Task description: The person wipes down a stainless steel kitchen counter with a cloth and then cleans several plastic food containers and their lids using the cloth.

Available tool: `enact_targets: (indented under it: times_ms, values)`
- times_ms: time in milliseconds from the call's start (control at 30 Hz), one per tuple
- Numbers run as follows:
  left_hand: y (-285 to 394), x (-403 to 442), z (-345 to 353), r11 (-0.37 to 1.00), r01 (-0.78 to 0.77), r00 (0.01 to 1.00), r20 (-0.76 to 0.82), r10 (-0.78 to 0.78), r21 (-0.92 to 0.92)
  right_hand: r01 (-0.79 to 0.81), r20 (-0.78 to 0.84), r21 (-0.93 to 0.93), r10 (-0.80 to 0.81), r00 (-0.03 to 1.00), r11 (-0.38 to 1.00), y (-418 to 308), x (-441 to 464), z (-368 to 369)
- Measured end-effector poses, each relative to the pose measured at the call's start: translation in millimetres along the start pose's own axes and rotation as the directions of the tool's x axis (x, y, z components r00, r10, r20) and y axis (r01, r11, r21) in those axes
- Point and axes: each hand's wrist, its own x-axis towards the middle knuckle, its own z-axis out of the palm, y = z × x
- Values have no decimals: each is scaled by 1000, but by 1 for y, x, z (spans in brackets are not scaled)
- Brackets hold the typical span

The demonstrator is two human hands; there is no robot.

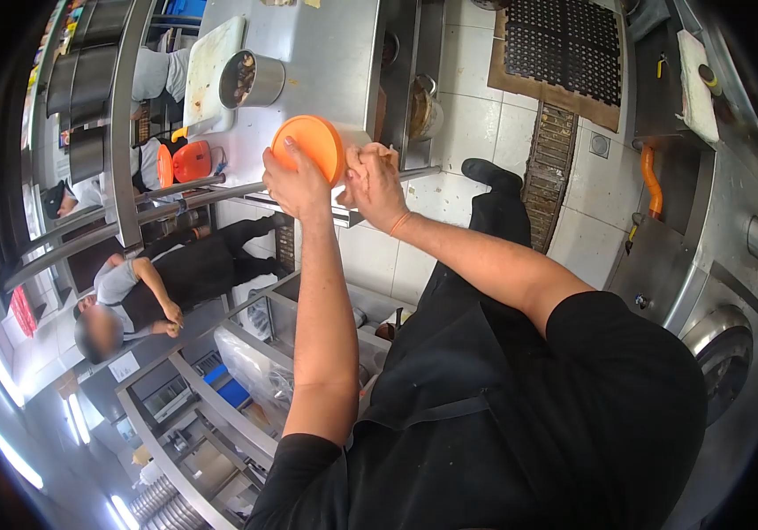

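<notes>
My left hand (299,183) holds a round orange lid or shallow container (313,146), its thumb lying across the face and the fingers around the edge. Close beside the right edge of this orange piece is my right hand (374,187), with its fingers bent together; whatever they may hold is hidden. Both hands are over the near edge of a steel counter (330,66). On the counter, a metal pot (264,81) with dark chunks inside stands by a white cutting board (213,79). A red-orange container (192,162) sits further left.
A co-worker in a grey shirt and black apron (186,281) is at the left, beyond metal rails (162,212). Other people are partly visible behind the shelving. A wire-framed rack (158,442) stands lower left. A black mat (563,49) and floor grate (549,163) lie at the right.
</notes>
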Motion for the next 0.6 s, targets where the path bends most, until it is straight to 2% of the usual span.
enact_targets:
  times_ms: [33,67,100,133,200,233,333,367,433,467,500,567,600]
  values:
    - [-2,0,0,1000,16,1000,-11,-16,5,3,35,-22,-2,999,1000,14,-6,2]
    - [-2,1,2,1000,27,999,-22,-27,3,-128,54,56,125,991,990,50,-14,19]
    - [-13,10,5,999,21,999,41,-22,44,-480,272,174,426,862,860,40,0,-6]
    - [-12,11,-1,996,-46,995,92,38,83,-777,505,196,618,603,599,27,12,-29]
    - [-14,16,-14,970,-177,970,198,144,165,-758,518,500,556,649,419,61,9,-7]
    - [-11,26,-21,955,-240,933,313,177,175,-721,521,624,527,671,301,74,7,4]
    - [12,39,-30,872,-370,821,553,145,321,-742,499,578,572,651,340,51,24,4]
    - [23,43,-32,876,-357,796,596,105,323,-751,498,612,616,610,248,34,27,-3]
    - [19,50,-31,878,-375,798,586,142,298,-738,698,672,283,658,61,73,22,2]
    - [16,54,-31,876,-390,795,584,163,285,-721,680,689,278,678,75,73,23,0]
    - [11,59,-35,945,-315,738,650,183,92,-704,662,705,273,698,89,73,23,-2]
    - [-9,60,-54,959,-74,619,741,259,-274,-653,411,670,556,722,353,31,31,-20]
    - [-12,49,-67,942,42,625,745,235,-333,-536,314,686,464,828,492,24,38,-26]
